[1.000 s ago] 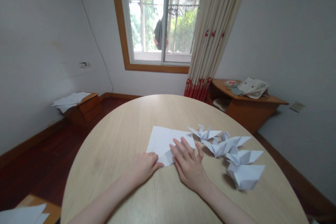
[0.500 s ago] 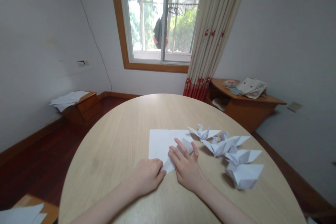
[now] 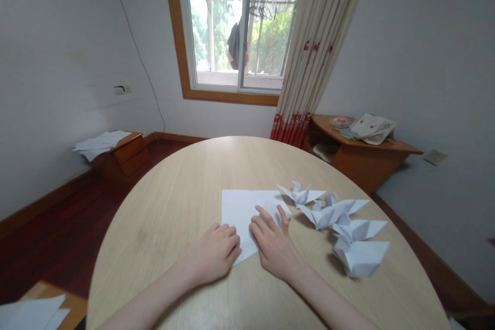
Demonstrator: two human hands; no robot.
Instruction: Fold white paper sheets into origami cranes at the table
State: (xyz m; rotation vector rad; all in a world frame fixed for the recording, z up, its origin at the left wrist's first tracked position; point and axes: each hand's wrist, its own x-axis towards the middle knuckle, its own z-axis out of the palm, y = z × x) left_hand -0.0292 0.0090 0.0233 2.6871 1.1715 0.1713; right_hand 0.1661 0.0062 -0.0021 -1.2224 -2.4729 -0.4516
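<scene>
A white sheet of paper (image 3: 240,206) lies on the round wooden table (image 3: 166,216) in front of me, its right part folded over. My left hand (image 3: 219,252) is at the paper's lower left edge with the fingers curled and pressed together on that edge; the fingertips are partly hidden. On the folded right part rests my right hand (image 3: 275,242), its fingers stretched out and slightly spread. Right of this hand stand several folded paper cranes, among them a far one (image 3: 301,195) and a near one (image 3: 361,258).
A stack of white paper (image 3: 33,312) sits at the lower left, beside the table. More sheets (image 3: 102,142) lie on a low drawer cabinet (image 3: 129,154) by the left wall. At the back right, a wooden desk (image 3: 367,162) holds a cloth bag (image 3: 373,128).
My left hand has shifted slightly left, and the paper's lower corner now shows further down and lies flatter. The right hand stays nearly in place, its fingers a little lower.
</scene>
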